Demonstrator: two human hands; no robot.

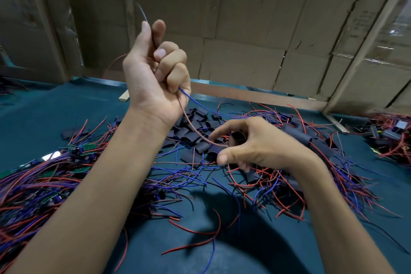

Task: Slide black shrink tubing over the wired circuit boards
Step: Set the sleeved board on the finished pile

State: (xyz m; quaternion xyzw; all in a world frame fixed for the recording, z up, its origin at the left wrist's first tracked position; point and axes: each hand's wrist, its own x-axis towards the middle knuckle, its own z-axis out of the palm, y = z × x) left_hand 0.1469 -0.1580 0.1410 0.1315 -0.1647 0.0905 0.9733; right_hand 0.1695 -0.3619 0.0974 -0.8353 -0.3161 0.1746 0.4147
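L hand raised, fist round wires; R hand pinches black tubing.

I see short flat black tubing pieces heaped mid-worktop. Green circuit boards with red and blue wires sprawl left; a sleeved pile lies right. One red wire and a blue one run upward.

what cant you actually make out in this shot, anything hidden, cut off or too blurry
Head view, the only one:
- What the raised left hand grips besides thin red and blue wires: curled fingers hide it.
- Whether the lowered right hand holds a piece from the pile of short black shrink tubing pieces: its fingers cover the spot.
- Small green circuit boards: mostly buried under wires.
- Wire bundle at right: cut off by the frame edge.
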